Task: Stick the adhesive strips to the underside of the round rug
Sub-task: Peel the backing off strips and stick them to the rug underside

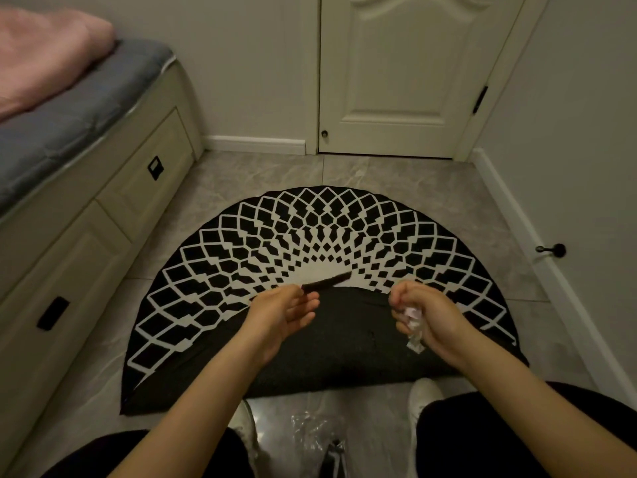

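A round black-and-white patterned rug (310, 232) lies on the tiled floor, its near part folded over so the dark grey underside (344, 346) faces up. My left hand (286, 310) pinches one end of a dark adhesive strip (327, 282), which points right and away above the fold. My right hand (424, 313) is closed around crumpled pale backing paper (413, 331). Both hands hover over the exposed underside.
A bed base with drawers (86, 243) and a grey mattress runs along the left. A closed door (406, 74) stands behind the rug and a wall with a doorstop (553, 250) on the right. A clear plastic bag (317, 432) lies between my shoes.
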Available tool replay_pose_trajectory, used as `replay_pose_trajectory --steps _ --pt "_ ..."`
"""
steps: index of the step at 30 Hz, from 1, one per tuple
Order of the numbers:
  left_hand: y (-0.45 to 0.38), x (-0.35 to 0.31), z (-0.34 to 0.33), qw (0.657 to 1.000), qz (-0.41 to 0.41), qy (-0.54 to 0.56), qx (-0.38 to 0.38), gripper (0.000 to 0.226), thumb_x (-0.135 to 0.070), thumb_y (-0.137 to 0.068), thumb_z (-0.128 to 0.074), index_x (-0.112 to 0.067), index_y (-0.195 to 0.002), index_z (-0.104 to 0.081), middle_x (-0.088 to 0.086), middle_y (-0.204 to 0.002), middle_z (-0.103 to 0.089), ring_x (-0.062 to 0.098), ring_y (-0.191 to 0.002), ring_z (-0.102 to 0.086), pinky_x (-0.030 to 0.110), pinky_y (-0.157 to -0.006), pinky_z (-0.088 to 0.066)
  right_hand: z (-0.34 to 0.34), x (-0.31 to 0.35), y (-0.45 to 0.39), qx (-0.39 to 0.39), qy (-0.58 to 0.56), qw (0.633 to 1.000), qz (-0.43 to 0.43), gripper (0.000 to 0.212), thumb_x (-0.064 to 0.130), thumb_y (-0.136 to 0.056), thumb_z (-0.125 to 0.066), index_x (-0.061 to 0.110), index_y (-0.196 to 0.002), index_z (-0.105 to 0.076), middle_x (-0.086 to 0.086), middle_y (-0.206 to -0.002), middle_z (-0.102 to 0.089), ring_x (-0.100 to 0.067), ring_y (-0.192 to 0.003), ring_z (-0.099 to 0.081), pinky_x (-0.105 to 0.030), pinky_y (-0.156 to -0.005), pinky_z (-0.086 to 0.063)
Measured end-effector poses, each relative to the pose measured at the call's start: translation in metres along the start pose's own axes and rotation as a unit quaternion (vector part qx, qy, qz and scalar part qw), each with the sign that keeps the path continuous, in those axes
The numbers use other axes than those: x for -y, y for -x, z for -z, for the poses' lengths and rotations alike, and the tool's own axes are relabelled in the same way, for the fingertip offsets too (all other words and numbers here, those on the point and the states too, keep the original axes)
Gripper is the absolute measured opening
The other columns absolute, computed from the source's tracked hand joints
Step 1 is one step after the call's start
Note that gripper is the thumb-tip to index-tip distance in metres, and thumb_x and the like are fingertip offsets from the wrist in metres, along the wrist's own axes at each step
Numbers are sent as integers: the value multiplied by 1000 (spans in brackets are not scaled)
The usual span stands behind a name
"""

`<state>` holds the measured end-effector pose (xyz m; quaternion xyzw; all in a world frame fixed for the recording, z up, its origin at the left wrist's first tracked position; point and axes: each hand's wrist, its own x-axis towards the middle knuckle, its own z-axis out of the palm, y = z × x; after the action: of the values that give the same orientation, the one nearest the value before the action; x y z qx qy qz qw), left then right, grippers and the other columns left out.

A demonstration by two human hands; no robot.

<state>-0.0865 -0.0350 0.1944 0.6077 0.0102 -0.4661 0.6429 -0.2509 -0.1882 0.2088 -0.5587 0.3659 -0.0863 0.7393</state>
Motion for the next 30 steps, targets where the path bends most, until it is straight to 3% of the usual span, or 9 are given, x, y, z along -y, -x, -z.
replay_pose_trajectory --steps 3,6,8,11,19,26,30 --pt "-1 1 -6 1000 -18 -16 13 21 -16 -91 -55 -4 -106 -64 14 -99 -71 20 -86 -69 31 -76 -55 0 -2 -1 -47 -40 997 -43 30 21 -94 -43 9 -67 -50 -4 -58 -46 -18 -56 -46 -32 -62 -48" --pt "-2 4 -16 996 -50 -65 24 19 -18 -88 -61 -6 -101 -67 11 -95 -72 19 -83 -71 28 -73 -57 3 2 -2 -123 -47 989 -72 22 24 -94 -52 5 -87 -58 -1 -64 -51 -14 -58 -48 -31 -62 -53" --pt "-2 7 -26 989 -75 -122 24 15 -9 -86 -63 -8 -100 -68 10 -95 -71 16 -83 -71 24 -69 -57 12 8 -4 -134 -41 987 -74 21 23 -95 -51 7 -102 -62 1 -65 -47 -9 -51 -43 -22 -48 -45" --pt "-5 12 -42 976 -99 -190 36 20 -3 -87 -59 -14 -101 -67 7 -99 -69 13 -86 -69 20 -66 -56 35 24 -9 -112 -46 990 -67 24 26 -96 -49 12 -108 -63 6 -54 -41 -6 -43 -31 -16 -35 -27" --pt "-41 18 -131 972 -90 -197 91 22 -6 -93 -52 -20 -102 -65 6 -107 -61 17 -98 -61 25 -72 -54 135 52 -23 -99 159 978 -87 37 48 -83 -62 16 -99 -67 4 -58 -46 -7 -43 -28 -19 -38 -21" --pt "-102 54 -221 958 -47 -234 157 21 -3 -92 -53 -14 -105 -65 7 -98 -62 14 -88 -61 25 -76 -55 214 9 -42 -130 141 975 -113 20 29 -84 -67 15 -99 -67 6 -48 -48 -5 -40 -34 -17 -35 -24" --pt "-148 89 -262 947 -15 -274 168 25 -6 -91 -56 -15 -114 -62 7 -108 -61 16 -96 -62 23 -74 -54 260 -31 -59 -164 83 976 -120 16 23 -88 -62 14 -101 -66 6 -48 -45 -5 -39 -32 -16 -35 -23"
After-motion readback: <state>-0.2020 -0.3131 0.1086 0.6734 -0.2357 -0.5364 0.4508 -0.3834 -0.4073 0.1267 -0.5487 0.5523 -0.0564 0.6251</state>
